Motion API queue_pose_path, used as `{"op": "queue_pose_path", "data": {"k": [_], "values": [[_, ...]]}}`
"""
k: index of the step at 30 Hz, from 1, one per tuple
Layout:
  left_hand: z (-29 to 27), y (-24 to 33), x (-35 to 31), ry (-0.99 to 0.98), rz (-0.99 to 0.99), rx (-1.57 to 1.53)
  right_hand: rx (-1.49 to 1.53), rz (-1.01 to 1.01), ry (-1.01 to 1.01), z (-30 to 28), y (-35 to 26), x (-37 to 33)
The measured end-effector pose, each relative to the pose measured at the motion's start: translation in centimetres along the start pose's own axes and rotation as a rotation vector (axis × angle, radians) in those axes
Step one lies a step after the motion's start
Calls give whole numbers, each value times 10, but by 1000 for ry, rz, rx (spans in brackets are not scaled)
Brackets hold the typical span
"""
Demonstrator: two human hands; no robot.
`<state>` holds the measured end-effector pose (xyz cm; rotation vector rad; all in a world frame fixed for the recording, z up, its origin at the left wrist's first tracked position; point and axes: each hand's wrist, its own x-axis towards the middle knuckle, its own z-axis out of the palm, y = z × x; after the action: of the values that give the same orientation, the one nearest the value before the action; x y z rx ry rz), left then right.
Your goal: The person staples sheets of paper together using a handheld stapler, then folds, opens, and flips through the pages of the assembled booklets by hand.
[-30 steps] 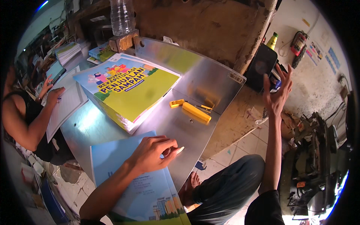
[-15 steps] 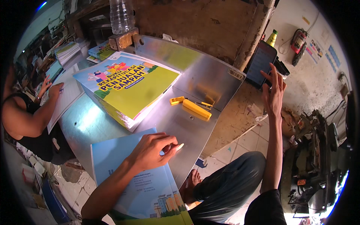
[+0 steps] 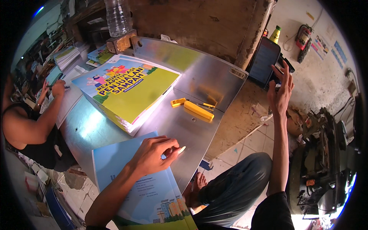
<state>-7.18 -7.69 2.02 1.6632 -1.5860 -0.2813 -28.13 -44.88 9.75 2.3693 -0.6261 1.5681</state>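
My left hand (image 3: 155,153) rests on a light-blue booklet (image 3: 128,197) at the table's near edge. Its fingers are curled, pinching a short white stick (image 3: 181,150) whose kind I cannot make out. Off to the right, my right hand (image 3: 281,92) is raised with its fingers apart and holds nothing. Just beyond it a dark smartphone (image 3: 264,63) stands propped upright; I cannot tell whether a fingertip touches the screen. A yellow stapler (image 3: 198,111) lies spread apart on the metal tabletop (image 3: 184,132), right of a thick stack of green-and-blue booklets (image 3: 142,103).
A co-worker (image 3: 32,132) sits at the left with both hands over white sheets. At the back stand a clear plastic bottle (image 3: 118,19) on a wooden block and more booklets (image 3: 100,54). Dark machinery (image 3: 320,161) fills the right; a fire extinguisher (image 3: 303,38) hangs on the wall.
The view has shifted slightly. My right hand has drawn a little down from the phone's screen. My left hand stays on the booklet. The co-worker's hands have moved up over the sheets.
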Motion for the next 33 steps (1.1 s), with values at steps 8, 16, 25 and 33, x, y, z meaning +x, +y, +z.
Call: {"op": "queue_pose_path", "data": {"k": [8,16,25,33], "values": [[-2,2,-4,29,12,33,-50,-14,-28,0,-7,2],[-38,16,-3,862,266,840,-33,17,-42,-2,-5,2],[-65,-24,-3,699,35,657,51,25,42,3,-7,1],[-70,-15,-2,637,26,744,58,35,60,0,-3,0]]}}
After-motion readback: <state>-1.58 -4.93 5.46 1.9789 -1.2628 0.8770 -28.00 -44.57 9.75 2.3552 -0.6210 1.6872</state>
